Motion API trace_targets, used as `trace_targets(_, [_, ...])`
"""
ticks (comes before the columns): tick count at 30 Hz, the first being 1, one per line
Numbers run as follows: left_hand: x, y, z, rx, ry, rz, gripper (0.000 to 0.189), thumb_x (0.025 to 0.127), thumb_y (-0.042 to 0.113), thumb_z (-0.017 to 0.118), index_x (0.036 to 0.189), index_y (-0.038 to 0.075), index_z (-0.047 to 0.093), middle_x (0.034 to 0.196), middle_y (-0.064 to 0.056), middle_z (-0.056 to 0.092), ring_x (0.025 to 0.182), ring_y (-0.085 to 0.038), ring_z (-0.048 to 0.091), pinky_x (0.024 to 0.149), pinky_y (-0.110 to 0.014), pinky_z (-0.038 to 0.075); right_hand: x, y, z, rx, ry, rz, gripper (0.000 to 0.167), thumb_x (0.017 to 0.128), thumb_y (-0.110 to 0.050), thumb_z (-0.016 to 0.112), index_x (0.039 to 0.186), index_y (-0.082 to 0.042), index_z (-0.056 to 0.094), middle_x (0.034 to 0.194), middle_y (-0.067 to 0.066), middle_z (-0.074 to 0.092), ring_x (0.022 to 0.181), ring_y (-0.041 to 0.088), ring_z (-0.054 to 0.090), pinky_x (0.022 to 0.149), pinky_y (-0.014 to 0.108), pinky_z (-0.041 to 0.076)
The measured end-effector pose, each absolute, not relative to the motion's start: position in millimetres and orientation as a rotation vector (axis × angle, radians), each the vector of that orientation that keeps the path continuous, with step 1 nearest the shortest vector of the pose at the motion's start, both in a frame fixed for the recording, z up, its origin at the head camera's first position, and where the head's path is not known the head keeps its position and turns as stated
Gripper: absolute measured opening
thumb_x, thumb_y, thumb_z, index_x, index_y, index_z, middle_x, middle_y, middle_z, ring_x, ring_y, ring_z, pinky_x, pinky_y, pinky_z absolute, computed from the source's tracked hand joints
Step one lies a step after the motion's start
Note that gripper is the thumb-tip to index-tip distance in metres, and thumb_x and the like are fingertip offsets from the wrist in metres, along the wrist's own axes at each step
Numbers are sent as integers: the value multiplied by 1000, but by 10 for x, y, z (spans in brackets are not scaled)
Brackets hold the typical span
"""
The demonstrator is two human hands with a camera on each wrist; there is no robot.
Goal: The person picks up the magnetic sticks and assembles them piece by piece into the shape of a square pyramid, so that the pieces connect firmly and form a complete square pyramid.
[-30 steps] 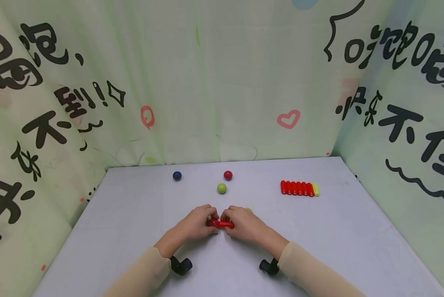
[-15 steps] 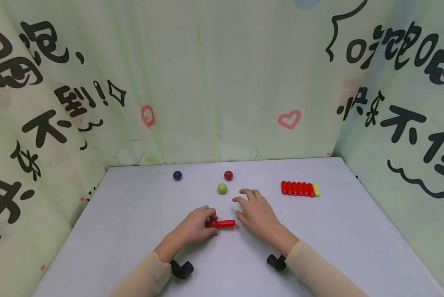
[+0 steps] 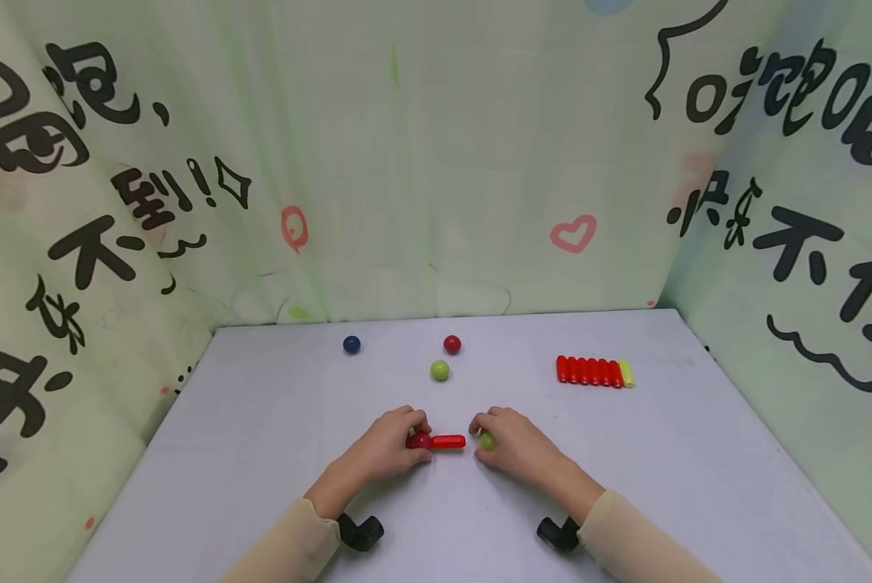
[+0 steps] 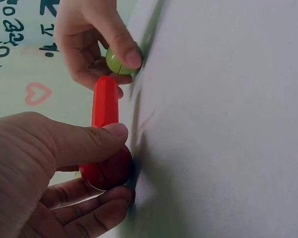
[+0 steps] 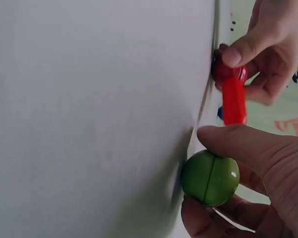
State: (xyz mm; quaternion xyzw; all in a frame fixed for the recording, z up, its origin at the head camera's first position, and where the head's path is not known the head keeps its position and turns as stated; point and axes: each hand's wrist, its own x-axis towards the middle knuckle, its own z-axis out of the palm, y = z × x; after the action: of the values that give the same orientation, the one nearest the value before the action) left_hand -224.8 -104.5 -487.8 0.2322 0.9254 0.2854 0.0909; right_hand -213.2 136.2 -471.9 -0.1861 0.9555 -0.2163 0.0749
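Note:
In the head view my left hand (image 3: pixel 388 444) holds a dark red ball (image 4: pixel 107 168) between thumb and fingers, low over the table. A bright red stick (image 3: pixel 448 442), faceted along its sides, juts from that ball toward the right; its free end touches nothing. To the right of it, my right hand (image 3: pixel 516 444) pinches a green ball (image 5: pixel 211 177) with a seam round it, thumb on one side and fingers on the other. A small gap separates the green ball from the stick's end. My left fingers hide part of the red ball.
Toward the back of the white table (image 3: pixel 275 389) lie a blue ball (image 3: pixel 351 345), another red ball (image 3: pixel 452 345) and another green ball (image 3: pixel 440 371). At the back right, several red sticks (image 3: pixel 589 372) lie side by side with a yellow-green stick (image 3: pixel 627 373). Printed curtains enclose the table.
My right hand has let go of the red stick, reached over the nearby green ball, taken hold of it and brought it closer to me. My left hand has stayed on the red ball.

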Motion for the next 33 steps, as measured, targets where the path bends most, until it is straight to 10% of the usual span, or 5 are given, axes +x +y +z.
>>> trace_targets(23, [-2179,-1024,-4854,689,2836,816,29,92,11,77,119,16,70,116,-2,60,96,-15,61,89,-34,57,-2030,1233,-4752,-704,2827,-795,23,89,-28,81,106,-14,73,90,-5,63,80,10,55,71,29,50])
trace_targets(33, [-2033,-870,-4736,744,2927,727,33,95,19,75,126,12,69,129,-5,58,94,-15,65,87,-31,58,-2293,1506,-4693,-549,3053,-668,27,99,-30,69,121,-13,73,124,10,67,116,29,63,99,48,55])
